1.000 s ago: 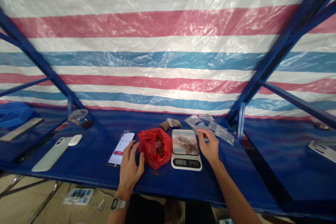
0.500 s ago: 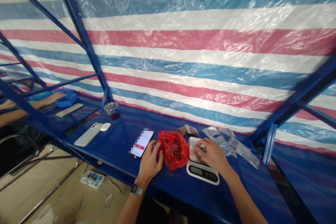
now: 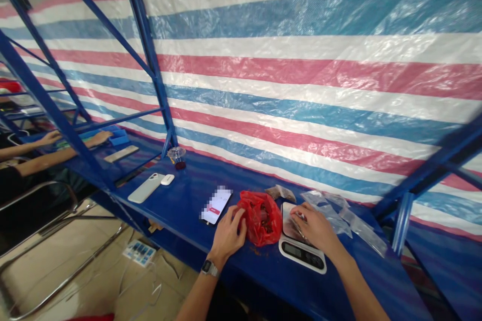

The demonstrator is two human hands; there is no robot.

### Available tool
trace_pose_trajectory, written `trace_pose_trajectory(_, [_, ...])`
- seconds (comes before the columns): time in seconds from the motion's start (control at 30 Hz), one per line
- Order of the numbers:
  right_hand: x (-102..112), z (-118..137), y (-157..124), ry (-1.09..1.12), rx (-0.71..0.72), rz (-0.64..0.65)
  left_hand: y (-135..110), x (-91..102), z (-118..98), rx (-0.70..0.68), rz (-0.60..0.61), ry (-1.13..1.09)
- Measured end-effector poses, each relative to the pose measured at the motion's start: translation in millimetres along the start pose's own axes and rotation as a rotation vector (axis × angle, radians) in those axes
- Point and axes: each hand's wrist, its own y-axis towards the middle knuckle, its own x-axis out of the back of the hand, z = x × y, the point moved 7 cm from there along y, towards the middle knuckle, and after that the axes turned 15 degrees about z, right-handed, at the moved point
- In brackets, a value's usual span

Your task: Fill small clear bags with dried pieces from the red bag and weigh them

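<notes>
My left hand (image 3: 229, 233) rests at the left side of a red plastic bag (image 3: 246, 200), its curved fingers apart and touching the bag's edge. The bag stands with its mouth spread, showing small brown pieces inside. My right hand (image 3: 312, 225) is over the plate of a white digital kitchen scale (image 3: 320, 266), fingertips pinched together. Whatever may be between these fingers is too small and hidden to name. Behind the bag and scale lie small clear packets of brown material (image 3: 281, 192). Several flat clear plastic bags (image 3: 339, 218) lie to the right of the scale.
A lit phone (image 3: 218, 205) lies left of the red bag. Farther left are a pale phone (image 3: 146, 188), a white case (image 3: 167, 179) and a clear cup with dark liquid (image 3: 177, 158). Blue frame bars flank the table (image 3: 259, 273). Another person's hands are at far left.
The whole view has shifted, so the table's things appear farther right. My right hand stays over the scale with fingertips pinched; my left hand remains at the red bag.
</notes>
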Motion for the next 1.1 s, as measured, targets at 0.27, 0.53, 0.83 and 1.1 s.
trace_pose_trajectory(0.27, [27.4, 89.8, -45.6, 0.223, 0.25, 0.069, -14.1, 14.8, -50.0, 0.108, 0.065, -0.557])
trace_pose_trajectory(0.53, [8.4, 148.6, -46.7, 0.31, 0.331, 0.274, -22.2, 2.3, -69.4, 0.241, 0.417, -0.989])
trace_pose_trajectory(0.83, [-39.7, 92.2, 32.9, -0.176, 0.118, 0.238, -1.8, -13.2, -29.7, 0.655, 0.204, -0.533])
trace_pose_trajectory(1.1, [-63.3, 101.0, 41.3, -0.182, 0.202, 0.24, 12.8, -11.4, 2.0, 0.761, 0.231, -0.412])
